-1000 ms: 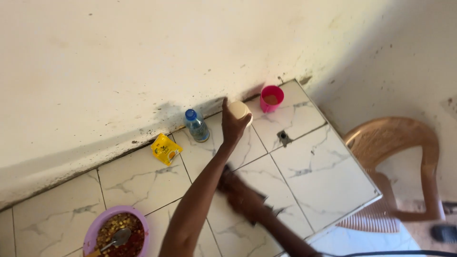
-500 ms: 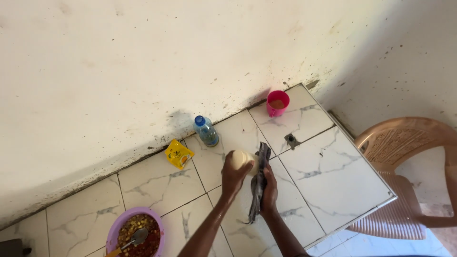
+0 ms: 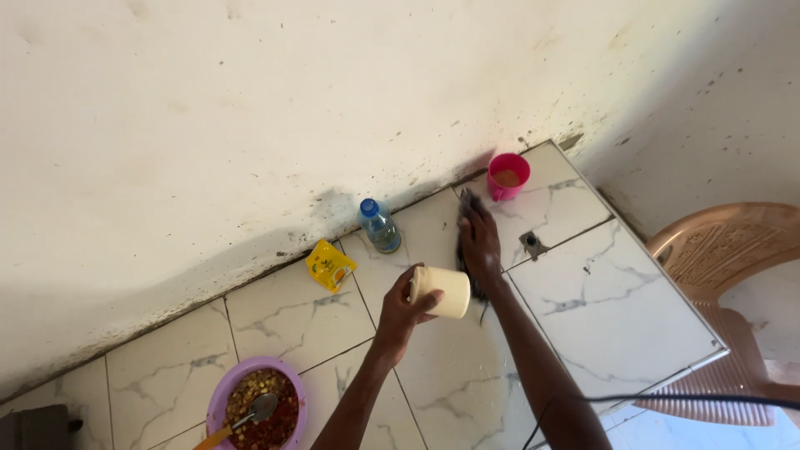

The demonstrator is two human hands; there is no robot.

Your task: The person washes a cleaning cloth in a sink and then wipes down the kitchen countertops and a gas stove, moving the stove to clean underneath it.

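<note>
My left hand [image 3: 402, 310] grips a cream cup [image 3: 442, 292] tipped sideways, lifted off the tiled table [image 3: 617, 317], frame centre. My right hand [image 3: 479, 242] lies flat, pressing a dark cloth [image 3: 468, 202] onto the tiles just above-right of the cup. Plastic bottle [image 3: 379, 225] and yellow packet [image 3: 330, 265] sit upper left of the cup, pink cup [image 3: 508, 176] upper right, purple bowl [image 3: 218, 402] lower left.

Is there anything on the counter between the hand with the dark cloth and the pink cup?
Nothing visible. The right hand presses the dark cloth on the tile, and only bare tiled counter lies between it and the pink cup. The plastic bottle stands off to the other side.
</note>
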